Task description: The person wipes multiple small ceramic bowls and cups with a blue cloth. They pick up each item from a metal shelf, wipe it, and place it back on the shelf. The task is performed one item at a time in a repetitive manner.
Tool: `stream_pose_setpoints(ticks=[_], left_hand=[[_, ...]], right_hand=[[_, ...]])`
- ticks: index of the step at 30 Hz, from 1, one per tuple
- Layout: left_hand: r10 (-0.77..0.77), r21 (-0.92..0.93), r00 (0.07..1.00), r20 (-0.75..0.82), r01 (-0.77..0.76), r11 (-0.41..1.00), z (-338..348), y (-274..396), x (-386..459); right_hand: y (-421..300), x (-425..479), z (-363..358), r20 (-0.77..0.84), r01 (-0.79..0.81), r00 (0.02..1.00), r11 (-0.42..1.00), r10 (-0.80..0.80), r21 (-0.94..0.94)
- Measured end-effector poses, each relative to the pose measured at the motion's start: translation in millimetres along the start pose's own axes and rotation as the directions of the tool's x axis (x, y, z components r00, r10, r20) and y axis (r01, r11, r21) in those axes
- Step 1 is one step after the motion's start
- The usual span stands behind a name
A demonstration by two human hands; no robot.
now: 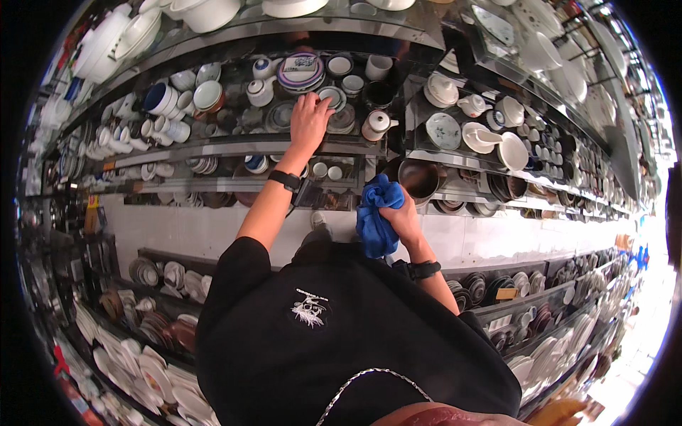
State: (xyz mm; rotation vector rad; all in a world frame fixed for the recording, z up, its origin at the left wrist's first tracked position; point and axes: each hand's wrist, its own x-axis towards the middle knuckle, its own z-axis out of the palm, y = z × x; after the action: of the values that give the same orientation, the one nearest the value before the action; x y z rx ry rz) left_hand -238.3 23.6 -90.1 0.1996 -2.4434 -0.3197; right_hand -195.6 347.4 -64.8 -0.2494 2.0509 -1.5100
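Note:
My left hand (310, 121) reaches over the shelf, its fingertips at the rim of a small dish (331, 98) on top of other dishes. Whether the fingers grip that rim or only touch it, I cannot tell. Beside the hand lies a stack of glass plates (281, 116). Behind it is a stack of purple-rimmed plates (300, 80) with a patterned piece on top. In front of my body, my right hand (403, 215) clutches a bunched blue cloth (379, 213). A lidded white teapot (377, 125) with a brown base stands right of the dishes.
Crockery crowds the shelf (213, 146) on both sides. White teapots (260, 91) and bowls (208, 96) stand to the left. A lidded tureen (441, 90) and a spoon (486, 136) are at right. An upper shelf (362, 26) overhangs the back. Shelves of plates (474, 287) stand behind me.

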Motion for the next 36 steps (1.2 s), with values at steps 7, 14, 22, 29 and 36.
stream_pose_setpoints(ticks=[7,14,22,29,36], left_hand=[[0.159,0.002,0.970,0.184,-0.162,0.987,29.4,-24.0,18.1],[-0.038,-0.121,0.992,0.124,0.053,0.991,-0.8,-10.6,19.9],[-0.224,-0.697,0.953,0.203,0.302,0.651,-123.2,64.8,-39.1],[-0.142,-0.739,0.815,0.561,0.571,0.358,-179.4,69.2,-78.0],[-0.230,-0.708,0.676,0.700,0.615,-0.347,-182.3,42.8,-128.1]], right_hand=[[-14.1,-30.6,16.2,-0.156,0.002,0.987,0.980,0.030,0.200],[-31.8,-41.2,37.9,-0.221,0.031,0.975,0.958,0.034,0.284],[-83.5,-28.1,61.5,-0.220,0.262,0.965,0.560,-0.144,0.786],[-105.9,-18.3,107.3,0.004,0.186,0.965,0.701,-0.260,0.688],[-121.5,-24.1,141.0,0.075,0.261,0.936,0.819,-0.345,0.511]])
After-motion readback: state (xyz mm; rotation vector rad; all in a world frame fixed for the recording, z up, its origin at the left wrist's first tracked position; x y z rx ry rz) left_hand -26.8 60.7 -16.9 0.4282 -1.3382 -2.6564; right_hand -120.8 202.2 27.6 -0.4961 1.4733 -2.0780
